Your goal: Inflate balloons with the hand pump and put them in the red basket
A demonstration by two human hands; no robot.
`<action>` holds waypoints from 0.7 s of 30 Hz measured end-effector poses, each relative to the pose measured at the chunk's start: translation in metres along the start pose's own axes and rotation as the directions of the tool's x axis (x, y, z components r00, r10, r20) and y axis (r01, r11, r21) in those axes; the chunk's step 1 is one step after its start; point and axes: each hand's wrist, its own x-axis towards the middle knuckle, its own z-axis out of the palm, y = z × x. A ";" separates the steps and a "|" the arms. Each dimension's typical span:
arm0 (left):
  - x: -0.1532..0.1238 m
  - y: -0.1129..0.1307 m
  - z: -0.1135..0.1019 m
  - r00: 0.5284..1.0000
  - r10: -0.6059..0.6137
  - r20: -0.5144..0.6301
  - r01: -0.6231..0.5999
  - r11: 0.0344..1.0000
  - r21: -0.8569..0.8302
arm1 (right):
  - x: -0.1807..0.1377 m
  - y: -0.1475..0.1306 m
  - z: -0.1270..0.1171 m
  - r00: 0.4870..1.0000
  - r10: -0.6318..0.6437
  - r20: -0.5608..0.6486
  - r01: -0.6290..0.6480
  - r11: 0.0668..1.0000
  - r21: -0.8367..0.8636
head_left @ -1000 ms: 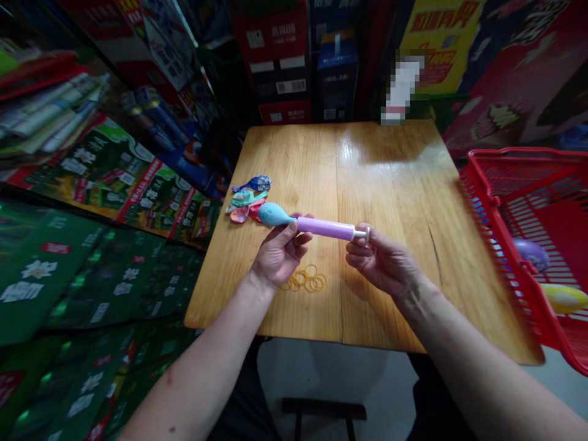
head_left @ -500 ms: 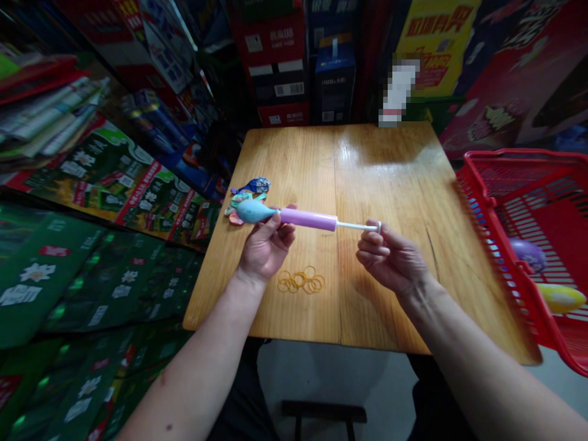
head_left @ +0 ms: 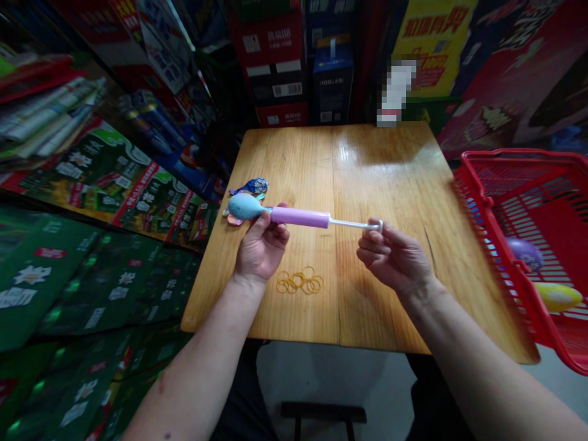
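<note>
My left hand [head_left: 261, 248] pinches the neck of a small, partly inflated light-blue balloon [head_left: 244, 207] where it meets the tip of a purple hand pump [head_left: 301, 217]. The pump lies level above the table, its white rod [head_left: 349, 223] drawn out to the right. Closed fingers of my right hand [head_left: 390, 251] hold the white handle [head_left: 379, 226] at the rod's end. Behind the blue balloon are several flat balloons [head_left: 256, 186], partly hidden by it. Nearer me, a cluster of yellowish rubber bands [head_left: 299, 281] rests on the wood.
The wooden table [head_left: 376, 184] spans the middle. At its right stands a red basket [head_left: 500, 242] holding a purple balloon [head_left: 523, 254] and a yellow balloon [head_left: 557, 296]. Green cartons [head_left: 110, 288] are stacked along the left, with more boxes [head_left: 280, 67] behind the table.
The pump body, balloon and my left hand have shifted slightly left. My right hand stays almost in place, so more of the white rod shows. The blue balloon looks slightly rounder.
</note>
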 end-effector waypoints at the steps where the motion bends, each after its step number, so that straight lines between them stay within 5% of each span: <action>1: -0.001 0.001 -0.001 1.000 0.012 0.005 -0.012 1.000 0.005 | 0.000 -0.001 -0.002 1.000 -0.021 -0.014 0.021 1.000 -0.018; 10: -0.017 -0.020 -0.005 0.967 -0.237 0.095 0.236 0.972 0.014 | -0.003 0.017 0.010 0.987 0.118 0.108 -0.134 0.979 0.155; 21: -0.008 -0.026 0.002 0.988 -0.152 0.011 0.152 0.988 -0.034 | -0.001 0.022 0.015 0.992 0.071 0.103 -0.082 0.991 0.108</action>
